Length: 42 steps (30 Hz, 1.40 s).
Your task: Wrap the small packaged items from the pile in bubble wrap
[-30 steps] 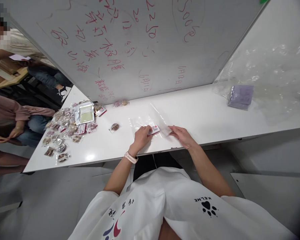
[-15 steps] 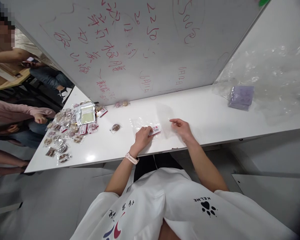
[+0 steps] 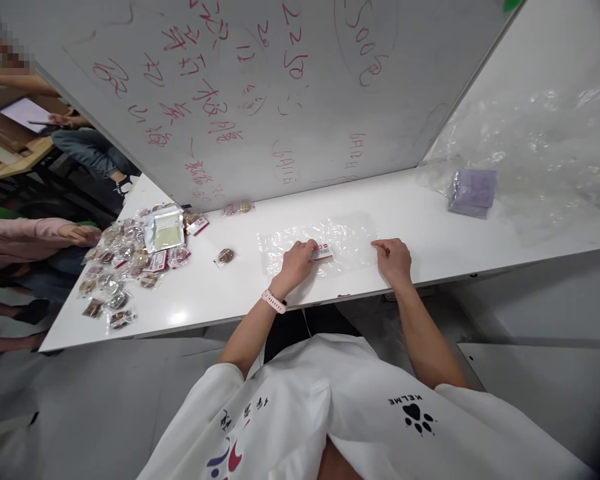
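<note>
A clear plastic bag (image 3: 353, 237) lies spread across the white table in front of me. My left hand (image 3: 297, 264) rests on the bag with its fingers closed on a small red-and-white barcode card (image 3: 323, 252). Whether that card is on top of the plastic or inside it, I cannot tell. At the bag's right end, my right hand (image 3: 394, 260) pinches the edge between thumb and finger. One small brown wrapped snack (image 3: 225, 256) lies by itself left of the bag.
Many wrapped snacks (image 3: 111, 283) are heaped at the table's left, with a silver-green pouch (image 3: 166, 230) on top. A whiteboard (image 3: 320, 100) stands behind. On the right are a purple packet (image 3: 474, 191) and crumpled clear plastic (image 3: 540, 147). People sit at the left.
My right hand has moved right, drawing the folded-up part of the bag out flat. My left hand and the barcode card have shifted slightly right. The whole view has drifted a little.
</note>
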{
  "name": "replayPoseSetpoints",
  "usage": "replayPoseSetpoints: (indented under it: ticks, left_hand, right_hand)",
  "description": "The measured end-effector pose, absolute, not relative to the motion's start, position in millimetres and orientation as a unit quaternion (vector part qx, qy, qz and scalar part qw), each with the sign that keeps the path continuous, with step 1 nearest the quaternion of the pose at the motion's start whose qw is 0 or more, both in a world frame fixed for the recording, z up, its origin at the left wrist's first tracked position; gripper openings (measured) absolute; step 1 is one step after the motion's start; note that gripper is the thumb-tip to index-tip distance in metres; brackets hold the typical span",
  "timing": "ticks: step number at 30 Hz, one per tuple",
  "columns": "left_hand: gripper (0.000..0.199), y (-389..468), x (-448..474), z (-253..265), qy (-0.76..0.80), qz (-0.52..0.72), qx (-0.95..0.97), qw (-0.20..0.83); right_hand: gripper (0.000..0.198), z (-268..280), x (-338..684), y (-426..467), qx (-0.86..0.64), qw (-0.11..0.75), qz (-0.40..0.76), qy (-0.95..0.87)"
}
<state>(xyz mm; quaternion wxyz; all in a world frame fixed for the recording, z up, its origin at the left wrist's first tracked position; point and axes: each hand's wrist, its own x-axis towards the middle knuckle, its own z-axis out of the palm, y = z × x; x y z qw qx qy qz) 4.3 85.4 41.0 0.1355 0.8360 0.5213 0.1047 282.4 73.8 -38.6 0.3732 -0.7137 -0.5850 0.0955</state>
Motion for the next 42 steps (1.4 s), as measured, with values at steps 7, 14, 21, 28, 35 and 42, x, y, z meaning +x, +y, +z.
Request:
replayPoseSetpoints:
  ticks: [7, 14, 21, 28, 35, 42]
  left_hand:
    - [0.034, 70, 4, 30, 0.511, 0.185, 0.834, 0.097]
    - [0.047, 28, -9, 5, 0.531, 0.337, 0.757, 0.175]
    - [0.06, 38, -10, -11, 0.529, 0.374, 0.714, 0.265]
    - [0.036, 20, -5, 2, 0.528, 0.317, 0.778, 0.124]
    - [0.018, 10, -11, 8, 0.501, 0.195, 0.839, 0.091]
    - [0.035, -19, -19, 8, 0.479, 0.17, 0.858, 0.076]
  right_hand:
    - [0.037, -17, 268, 62, -0.706, 0.419, -0.021, -0.57]
    - [0.035, -5, 205, 65, -0.521, 0.406, 0.256, -0.706]
    - [0.036, -15, 188, 87, -0.525, 0.389, 0.281, -0.703]
    - [0.038, -12, 187, 96, -0.465, 0.341, 0.268, -0.772]
    - [0.038, -10, 184, 88, -0.48, 0.33, 0.24, -0.777]
    - [0.039, -12, 190, 64, -0.467, 0.327, 0.24, -0.786]
